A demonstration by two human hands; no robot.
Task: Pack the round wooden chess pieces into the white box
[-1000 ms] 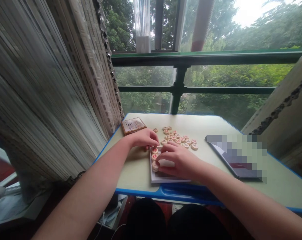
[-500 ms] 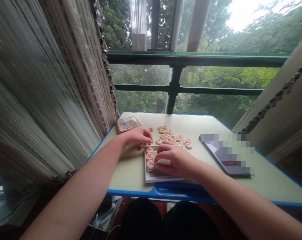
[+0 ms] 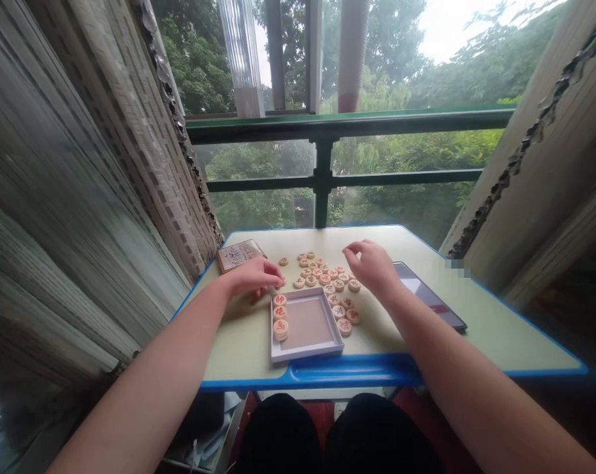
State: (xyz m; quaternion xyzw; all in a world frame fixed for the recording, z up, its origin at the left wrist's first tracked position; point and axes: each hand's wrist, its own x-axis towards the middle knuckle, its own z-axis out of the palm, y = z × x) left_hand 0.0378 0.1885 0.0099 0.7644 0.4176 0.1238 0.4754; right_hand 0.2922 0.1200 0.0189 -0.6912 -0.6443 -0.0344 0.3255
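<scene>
A shallow grey-white box tray (image 3: 307,349) lies near the table's front edge, with three round wooden chess pieces (image 3: 280,315) lined along its left wall. Several more loose pieces (image 3: 322,273) lie scattered just beyond and to the right of the tray. My left hand (image 3: 252,276) rests on the table left of the loose pieces, fingers curled down near one piece at the tray's far left corner. My right hand (image 3: 373,264) hovers above the right side of the pile, thumb and fingers pinched; what they hold is too small to make out.
A brown printed box lid (image 3: 239,254) lies at the table's far left corner. A dark tablet (image 3: 429,296) lies flat on the right. The cream table has a blue rim (image 3: 357,376). Curtains hang on both sides, with a green window railing behind.
My right hand has lifted off the tray and moved back and right above the loose pieces, uncovering the tray. My left hand has stayed near the tray's far left corner. The camera view shifted.
</scene>
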